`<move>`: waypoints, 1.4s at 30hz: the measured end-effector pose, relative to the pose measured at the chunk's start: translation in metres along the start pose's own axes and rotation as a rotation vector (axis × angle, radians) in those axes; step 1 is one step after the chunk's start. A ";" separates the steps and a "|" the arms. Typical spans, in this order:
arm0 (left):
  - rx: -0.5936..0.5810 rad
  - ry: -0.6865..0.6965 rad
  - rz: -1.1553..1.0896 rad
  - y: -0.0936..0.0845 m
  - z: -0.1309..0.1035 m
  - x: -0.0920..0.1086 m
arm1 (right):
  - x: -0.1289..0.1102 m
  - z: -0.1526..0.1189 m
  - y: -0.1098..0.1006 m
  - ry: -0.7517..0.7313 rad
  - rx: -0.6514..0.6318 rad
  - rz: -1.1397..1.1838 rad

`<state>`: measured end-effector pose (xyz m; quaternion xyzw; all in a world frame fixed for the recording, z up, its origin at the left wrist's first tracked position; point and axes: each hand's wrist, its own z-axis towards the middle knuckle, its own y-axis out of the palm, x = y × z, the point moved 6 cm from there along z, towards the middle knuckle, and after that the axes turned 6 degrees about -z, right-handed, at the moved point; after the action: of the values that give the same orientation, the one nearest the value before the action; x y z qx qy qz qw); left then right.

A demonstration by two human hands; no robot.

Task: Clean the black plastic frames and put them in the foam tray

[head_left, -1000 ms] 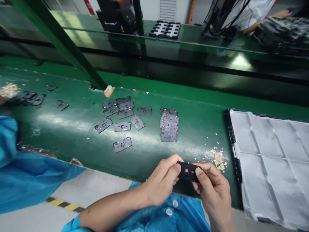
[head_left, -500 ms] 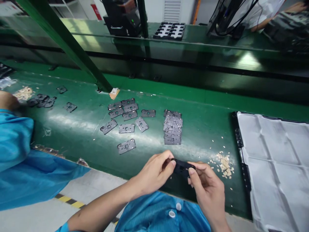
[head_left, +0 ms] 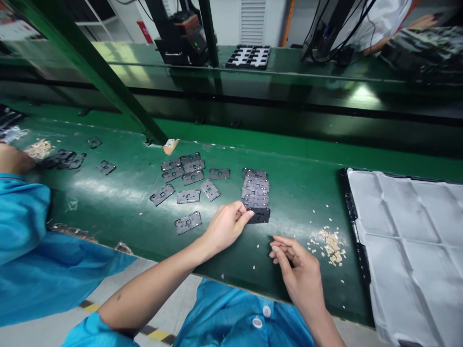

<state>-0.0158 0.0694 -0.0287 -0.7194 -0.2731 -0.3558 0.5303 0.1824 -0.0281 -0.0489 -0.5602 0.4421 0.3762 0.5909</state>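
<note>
My left hand (head_left: pixel 229 222) pinches the left end of a black plate (head_left: pixel 261 216) at the near end of an overlapping column of similar plates (head_left: pixel 255 185). To the right and nearer me, my right hand (head_left: pixel 298 265) hovers over the green table with fingers curled; whether anything small is between its fingertips cannot be made out. Left of the column lie several loose black plates, one of them (head_left: pixel 188 222) close to my left forearm. A scattered heap of small pale chips (head_left: pixel 333 246) sits just right of my right hand.
A large tray with a grey-white lining (head_left: pixel 408 241) stands at the right. A slanted green post (head_left: pixel 108 86) rises behind the plates. At the left, a co-worker's blue sleeve (head_left: pixel 23 207) is near another pile of pale chips (head_left: pixel 39 148) and dark plates (head_left: pixel 67 158).
My left hand has carried the black plate forward to the near end of the column. My right hand has let go of it and stays nearer me. The view has shifted slightly.
</note>
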 end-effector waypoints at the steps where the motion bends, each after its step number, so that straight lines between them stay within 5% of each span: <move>1: 0.002 0.004 0.047 0.000 0.002 0.001 | -0.001 -0.001 -0.001 -0.014 0.002 -0.014; 15: 0.044 0.076 0.227 -0.010 -0.015 0.009 | -0.010 -0.006 -0.016 -0.160 0.042 -0.136; 20: -0.088 0.460 0.057 0.023 -0.053 0.038 | -0.005 -0.005 -0.033 -0.171 0.152 -0.197; 24: -0.193 0.665 0.170 0.042 -0.079 0.045 | -0.006 -0.005 -0.044 -0.228 0.219 -0.274; 34: -0.225 0.536 0.654 0.077 -0.119 0.001 | -0.002 -0.010 -0.072 -0.261 0.384 -0.225; 37: -0.224 0.498 0.659 0.096 -0.108 0.013 | -0.002 -0.011 -0.075 -0.268 0.422 -0.193; 42: -0.220 0.535 0.601 0.137 -0.076 0.062 | -0.003 -0.018 -0.080 -0.284 0.496 -0.159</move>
<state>0.1094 -0.0413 -0.0430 -0.7017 0.1363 -0.3865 0.5828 0.2547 -0.0526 -0.0192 -0.3733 0.3881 0.2842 0.7933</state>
